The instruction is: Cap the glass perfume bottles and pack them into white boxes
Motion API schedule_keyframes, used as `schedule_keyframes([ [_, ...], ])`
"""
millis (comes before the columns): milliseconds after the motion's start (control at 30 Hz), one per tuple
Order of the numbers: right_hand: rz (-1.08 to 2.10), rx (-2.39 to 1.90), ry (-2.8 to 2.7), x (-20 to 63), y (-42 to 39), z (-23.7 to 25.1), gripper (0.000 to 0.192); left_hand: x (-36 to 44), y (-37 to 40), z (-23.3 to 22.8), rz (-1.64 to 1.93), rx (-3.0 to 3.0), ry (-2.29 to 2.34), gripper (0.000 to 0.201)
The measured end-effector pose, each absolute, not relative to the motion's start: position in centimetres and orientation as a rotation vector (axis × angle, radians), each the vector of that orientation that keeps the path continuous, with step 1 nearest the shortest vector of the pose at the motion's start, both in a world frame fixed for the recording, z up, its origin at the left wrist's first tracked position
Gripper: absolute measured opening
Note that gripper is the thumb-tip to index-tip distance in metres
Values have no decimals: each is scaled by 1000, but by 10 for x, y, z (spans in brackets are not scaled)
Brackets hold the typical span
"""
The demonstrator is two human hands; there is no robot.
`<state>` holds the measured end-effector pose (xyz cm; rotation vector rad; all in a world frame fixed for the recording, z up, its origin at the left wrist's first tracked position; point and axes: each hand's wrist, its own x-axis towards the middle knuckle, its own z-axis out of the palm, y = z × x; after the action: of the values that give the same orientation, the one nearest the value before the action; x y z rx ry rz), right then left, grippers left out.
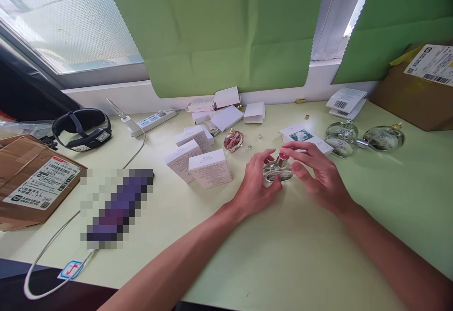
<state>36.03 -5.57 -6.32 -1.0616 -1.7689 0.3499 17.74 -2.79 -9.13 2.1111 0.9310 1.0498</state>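
Note:
On the table before me stands a clear glass perfume bottle (279, 175) with a shiny silver neck (282, 162). My left hand (256, 183) is closed around its left side, thumb across the front and fingers behind. My right hand (320, 174) is at the bottle's upper right, fingers stretched out and fingertips at the top of the neck. Its thumb stays apart from the fingers, near the glass. Whatever small part lies under those fingertips is mostly hidden. A perfume bottle with red inside (233, 141) stands left of my hands. Behind my right hand lies a white box with a flower picture (300, 135).
Several white boxes (210, 168) stand at left, with more opened boxes (228, 117) behind. Clear bottles (384, 138) lie at right near a carton (417, 91). A phone (120, 207) with a cable, a headset (82, 129), a power strip (155, 120) and another carton (38, 183) occupy the left.

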Motion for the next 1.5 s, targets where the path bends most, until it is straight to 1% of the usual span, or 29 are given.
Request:
schedule_keyframes([
  [67, 361, -1035, -1721, 364, -56, -63, 37, 177, -28, -92, 1111, 2151, 893, 68],
  [133, 376, -1030, -1707, 369, -56, -64, 45, 177, -28, -93, 1147, 2197, 848, 71],
  [233, 454, -1117, -1863, 379, -54, -68, 71, 175, -26, -92, 1156, 2239, 806, 71],
  [267, 493, -1151, -1930, 382, -54, -70, 75, 174, -26, -92, 1154, 2243, 801, 70],
  [300, 531, -1171, -1983, 384, -53, -71, 75, 174, -25, -92, 1151, 2245, 793, 70],
  [400, 598, -1139, -2059, 387, -51, -76, 62, 172, -24, -91, 1130, 2245, 770, 66],
  [500, 570, -1082, -2066, 386, -49, -78, 56, 171, -25, -92, 1098, 2218, 802, 61],
  [600, 514, -1067, -2069, 385, -49, -78, 56, 172, -25, -94, 1062, 2178, 856, 62],
  [767, 515, -1055, -2107, 386, -49, -76, 51, 172, -25, -95, 1072, 2210, 823, 67],
  [1000, 550, -1083, -2068, 386, -48, -79, 54, 172, -25, -94, 1067, 2248, 806, 65],
  [1333, 541, -1013, -2075, 387, -45, -81, 54, 173, -25, -93, 1051, 2215, 826, 58],
  [1500, 592, -1068, -2077, 386, -49, -72, 52, 172, -26, -92, 1048, 2198, 831, 58],
])
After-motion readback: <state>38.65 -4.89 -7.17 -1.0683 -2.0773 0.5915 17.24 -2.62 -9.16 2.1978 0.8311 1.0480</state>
